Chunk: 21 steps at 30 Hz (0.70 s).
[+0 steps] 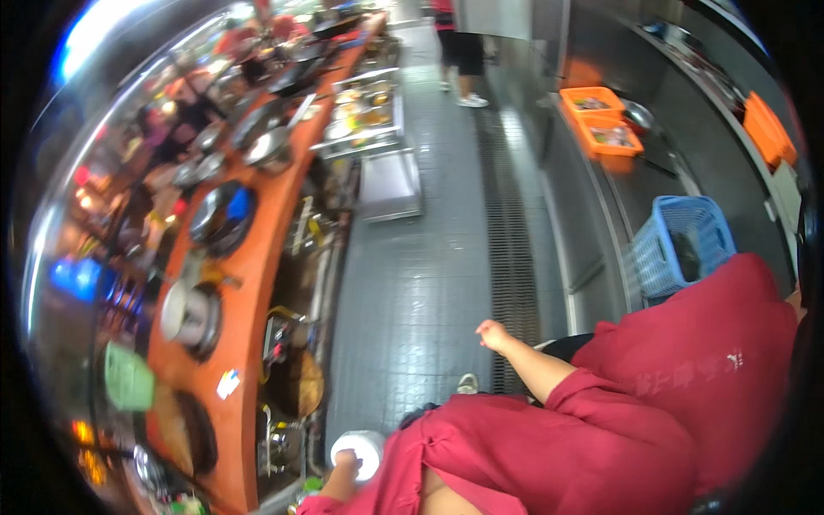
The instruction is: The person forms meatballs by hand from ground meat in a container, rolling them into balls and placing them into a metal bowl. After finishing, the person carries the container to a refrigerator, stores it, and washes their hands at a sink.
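My left hand (346,464) is at the lower middle, its fingers closed at the edge of a white round container (369,445). Its far side is turned away, so I cannot tell what is inside. My right hand (491,334) reaches forward over the walkway from a red sleeve, fingers curled, nothing visible in them. Neither hand touches the counter. Nearest my left hand, to its left, stand the long orange counter (296,184) and a round wooden board (311,384) under its edge.
Left counter: pots, pans, a steel pot (187,311), a green basket (129,378). Metal trays (390,184) jut into the aisle ahead. A floor grate (506,232) runs along it. Close right, a red-shirted person (717,343) stands beside a blue basket (687,245); orange baskets (614,129) lie beyond. Another person (462,56) stands far ahead.
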Each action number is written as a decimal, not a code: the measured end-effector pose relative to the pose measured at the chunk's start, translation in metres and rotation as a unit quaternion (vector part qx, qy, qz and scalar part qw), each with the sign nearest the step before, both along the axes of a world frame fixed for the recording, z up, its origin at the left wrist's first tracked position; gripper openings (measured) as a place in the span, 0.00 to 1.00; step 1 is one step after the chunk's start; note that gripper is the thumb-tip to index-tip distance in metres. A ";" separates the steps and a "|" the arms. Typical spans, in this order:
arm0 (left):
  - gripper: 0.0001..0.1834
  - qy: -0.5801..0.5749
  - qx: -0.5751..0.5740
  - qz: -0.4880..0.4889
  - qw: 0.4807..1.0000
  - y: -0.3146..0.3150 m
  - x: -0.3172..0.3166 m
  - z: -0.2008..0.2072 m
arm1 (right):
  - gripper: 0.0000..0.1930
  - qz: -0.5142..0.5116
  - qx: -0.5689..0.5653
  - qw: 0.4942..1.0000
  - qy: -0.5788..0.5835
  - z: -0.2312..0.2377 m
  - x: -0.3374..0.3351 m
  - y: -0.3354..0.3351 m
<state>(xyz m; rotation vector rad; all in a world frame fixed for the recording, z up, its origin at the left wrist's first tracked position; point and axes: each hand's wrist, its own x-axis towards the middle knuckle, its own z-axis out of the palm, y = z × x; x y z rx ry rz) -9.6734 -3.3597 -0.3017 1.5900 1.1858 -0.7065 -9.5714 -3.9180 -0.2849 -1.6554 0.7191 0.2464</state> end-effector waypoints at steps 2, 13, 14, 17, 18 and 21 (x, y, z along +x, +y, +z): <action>0.09 -0.045 -0.007 0.003 0.999 -0.024 0.040 0.002 | 0.09 0.000 -0.044 0.999 -0.006 0.009 0.023 -0.034; 0.11 -0.081 -0.024 -0.107 0.991 -0.184 0.386 -0.027 | 0.06 -0.249 0.030 0.963 -0.099 0.059 0.105 -0.210; 0.12 -0.067 -0.047 -0.138 0.987 -0.205 0.423 -0.024 | 0.05 -0.252 0.008 0.961 -0.114 0.088 0.116 -0.228; 0.11 -0.058 -0.046 -0.227 0.971 -0.276 0.537 -0.007 | 0.05 -0.298 -0.015 0.933 -0.201 0.165 0.165 -0.280; 0.11 -0.070 -0.042 -0.262 0.962 -0.295 0.573 -0.007 | 0.06 -0.317 -0.048 0.928 -0.190 0.207 0.190 -0.289; 0.11 -0.077 -0.064 -0.349 0.932 -0.382 0.678 -0.004 | 0.09 -0.353 -0.044 0.899 -0.256 0.294 0.237 -0.318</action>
